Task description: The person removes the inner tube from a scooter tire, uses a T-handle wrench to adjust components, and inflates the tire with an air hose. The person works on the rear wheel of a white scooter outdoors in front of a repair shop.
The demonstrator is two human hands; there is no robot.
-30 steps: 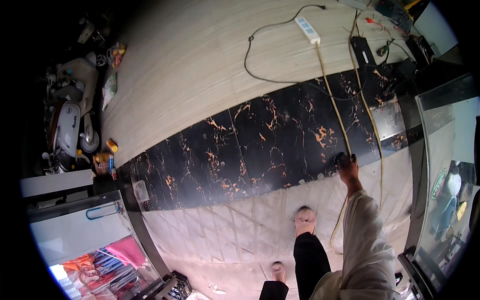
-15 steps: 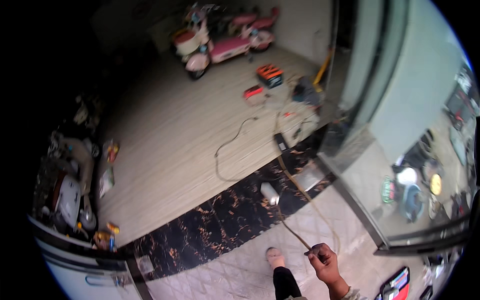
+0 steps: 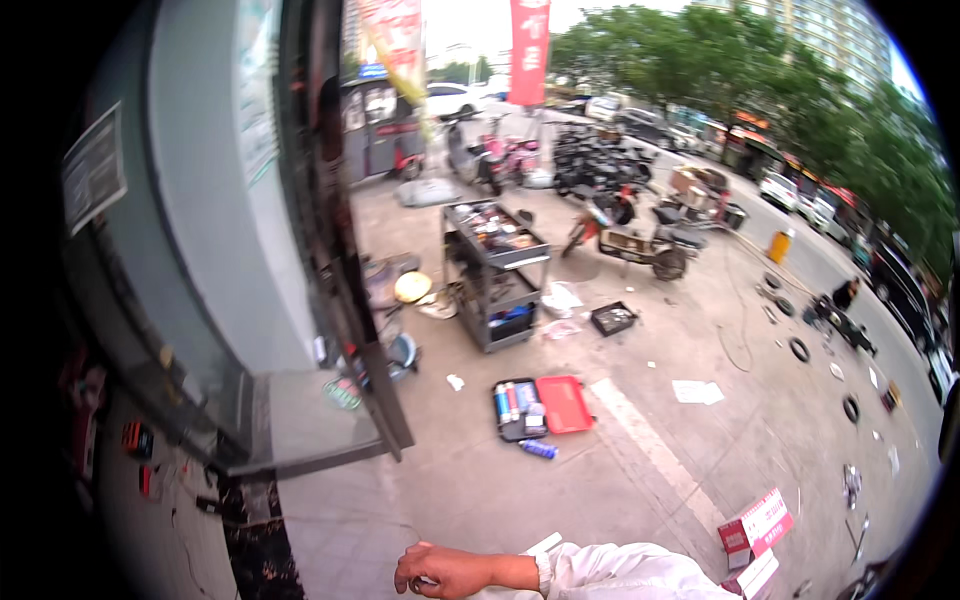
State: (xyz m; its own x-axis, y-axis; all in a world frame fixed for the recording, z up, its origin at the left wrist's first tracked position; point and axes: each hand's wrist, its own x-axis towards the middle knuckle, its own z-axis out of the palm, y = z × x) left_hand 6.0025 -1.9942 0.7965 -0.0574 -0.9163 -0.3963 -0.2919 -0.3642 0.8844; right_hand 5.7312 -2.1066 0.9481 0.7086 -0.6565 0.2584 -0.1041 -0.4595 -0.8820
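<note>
My right hand [image 3: 437, 571] is low in the picture, its arm in a pale sleeve [image 3: 630, 573] reaching in from the lower right. The fingers are curled, and a dark bit shows at them; what they hold, if anything, is too small to name. Beneath the hand lies light paving. A thin cord [image 3: 300, 522] runs over the floor from the dark stone threshold [image 3: 255, 535] towards the hand; whether the two meet I cannot tell. Ahead lies an open red-and-black case [image 3: 567, 404] with tubes inside, and a blue can [image 3: 540, 450] beside it. My left hand is out of view.
A glass door [image 3: 190, 250] with a dark frame stands at the left. Beyond the case are a grey tool cart [image 3: 515, 258], a black tray [image 3: 613, 318] and a motorbike [image 3: 640, 240]. At the lower right sits a red-and-white carton [image 3: 755, 528]; tyres [image 3: 799, 349] lie farther off.
The view has swung right, from the dim room to the paved yard outside. Earlier my right hand pinched the end of a brown cord; now it appears lower and further left.
</note>
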